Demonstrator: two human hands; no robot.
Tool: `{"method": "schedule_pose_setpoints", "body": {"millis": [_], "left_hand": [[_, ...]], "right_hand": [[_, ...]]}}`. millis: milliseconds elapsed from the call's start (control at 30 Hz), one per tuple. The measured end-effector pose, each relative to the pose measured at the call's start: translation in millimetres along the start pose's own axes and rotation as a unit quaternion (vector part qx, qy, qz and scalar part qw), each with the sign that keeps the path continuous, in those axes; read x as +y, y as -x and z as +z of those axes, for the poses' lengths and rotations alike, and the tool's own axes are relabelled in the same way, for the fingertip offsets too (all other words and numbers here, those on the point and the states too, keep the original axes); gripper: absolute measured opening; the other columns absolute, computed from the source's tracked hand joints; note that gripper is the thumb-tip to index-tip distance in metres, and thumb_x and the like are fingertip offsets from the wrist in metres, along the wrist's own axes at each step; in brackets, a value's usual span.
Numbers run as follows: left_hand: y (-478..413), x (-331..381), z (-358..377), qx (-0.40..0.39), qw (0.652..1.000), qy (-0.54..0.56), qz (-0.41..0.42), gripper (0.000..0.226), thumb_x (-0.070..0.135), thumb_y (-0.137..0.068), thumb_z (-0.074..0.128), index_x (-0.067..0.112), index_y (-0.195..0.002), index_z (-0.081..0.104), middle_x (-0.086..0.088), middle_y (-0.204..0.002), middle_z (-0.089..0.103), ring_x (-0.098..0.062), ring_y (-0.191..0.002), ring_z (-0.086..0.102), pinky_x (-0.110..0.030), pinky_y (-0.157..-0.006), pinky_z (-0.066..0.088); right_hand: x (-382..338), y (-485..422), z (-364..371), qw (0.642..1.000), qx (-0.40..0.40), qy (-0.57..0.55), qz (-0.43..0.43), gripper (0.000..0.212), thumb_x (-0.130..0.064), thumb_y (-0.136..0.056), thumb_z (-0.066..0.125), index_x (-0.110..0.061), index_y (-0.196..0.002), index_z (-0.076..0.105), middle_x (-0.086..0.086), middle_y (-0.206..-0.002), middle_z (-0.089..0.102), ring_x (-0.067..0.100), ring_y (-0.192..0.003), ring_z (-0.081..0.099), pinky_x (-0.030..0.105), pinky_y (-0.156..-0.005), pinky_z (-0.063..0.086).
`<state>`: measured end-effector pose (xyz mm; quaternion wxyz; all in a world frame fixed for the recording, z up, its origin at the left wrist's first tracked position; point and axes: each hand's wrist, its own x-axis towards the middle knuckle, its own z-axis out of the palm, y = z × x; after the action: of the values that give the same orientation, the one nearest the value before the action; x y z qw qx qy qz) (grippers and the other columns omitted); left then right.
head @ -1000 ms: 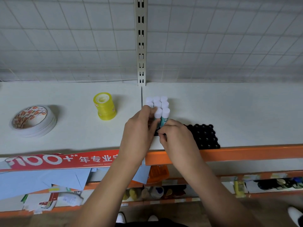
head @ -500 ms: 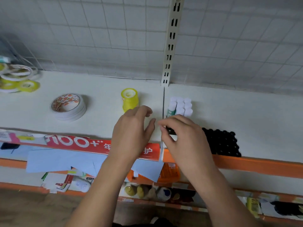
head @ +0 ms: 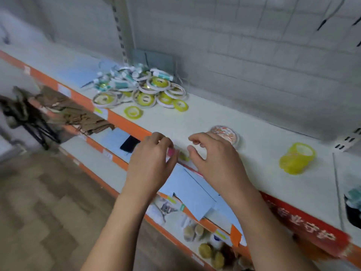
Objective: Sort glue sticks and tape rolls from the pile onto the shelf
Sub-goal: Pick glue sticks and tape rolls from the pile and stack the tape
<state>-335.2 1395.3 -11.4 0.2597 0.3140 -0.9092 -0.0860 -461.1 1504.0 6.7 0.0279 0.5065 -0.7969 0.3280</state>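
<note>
The fingers (head: 202,136) of the left hand (head: 150,163) and right hand (head: 216,161) are held loosely curled, nothing gripped, over the shelf (head: 214,114) edge. The pile (head: 136,87) of glue sticks and tape rolls is seen well apart, further left.

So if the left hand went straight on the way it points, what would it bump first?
Probably the small yellow tape roll at the right edge of the pile, with only bare shelf before it. The left hand holds nothing. Depth is unclear.
</note>
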Motion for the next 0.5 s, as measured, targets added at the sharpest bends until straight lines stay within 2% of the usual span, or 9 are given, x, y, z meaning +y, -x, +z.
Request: {"method": "schedule_pose_setpoints", "body": {"millis": [167,267,367,500], "left_hand": [[-5,-102,-32,-0.016,0.999,-0.034,-0.028,0.024,0.037,-0.094,0.055,0.019,-0.108,0.062,0.002,-0.108,0.057,-0.023,-0.095,0.056,-0.039,-0.077,0.048],[-7,-148,-43,-0.023,0.998,-0.052,-0.040,0.027,0.041,-0.094,0.053,0.023,-0.112,0.061,0.005,-0.111,0.057,-0.019,-0.096,0.056,-0.032,-0.073,0.048],[-12,-182,-47,-0.048,0.996,-0.062,-0.046,0.028,0.046,-0.095,0.050,0.026,-0.112,0.059,0.008,-0.112,0.055,-0.015,-0.096,0.056,-0.029,-0.069,0.048],[-30,-209,-44,-0.067,0.996,-0.052,-0.035,0.027,0.045,-0.094,0.049,0.026,-0.111,0.058,0.008,-0.109,0.055,-0.015,-0.093,0.057,-0.030,-0.068,0.049]], "right_hand": [[-63,-47,75,0.999,-0.036,-0.013,-0.021,0.027,-0.034,-0.094,0.056,-0.026,-0.119,0.061,-0.010,-0.113,0.062,0.012,-0.105,0.057,0.033,-0.084,0.051],[-93,-67,113,0.998,-0.052,-0.030,-0.027,0.028,-0.035,-0.096,0.054,-0.023,-0.121,0.061,-0.009,-0.116,0.062,0.012,-0.109,0.055,0.035,-0.087,0.051],[-113,-81,139,0.997,-0.066,-0.032,-0.013,0.025,-0.034,-0.096,0.054,-0.023,-0.118,0.062,-0.008,-0.114,0.061,0.013,-0.107,0.055,0.039,-0.085,0.052],[-122,-99,157,0.997,-0.073,-0.030,0.004,0.025,-0.031,-0.096,0.055,-0.021,-0.117,0.064,-0.007,-0.113,0.062,0.014,-0.106,0.055,0.036,-0.088,0.050]]}}
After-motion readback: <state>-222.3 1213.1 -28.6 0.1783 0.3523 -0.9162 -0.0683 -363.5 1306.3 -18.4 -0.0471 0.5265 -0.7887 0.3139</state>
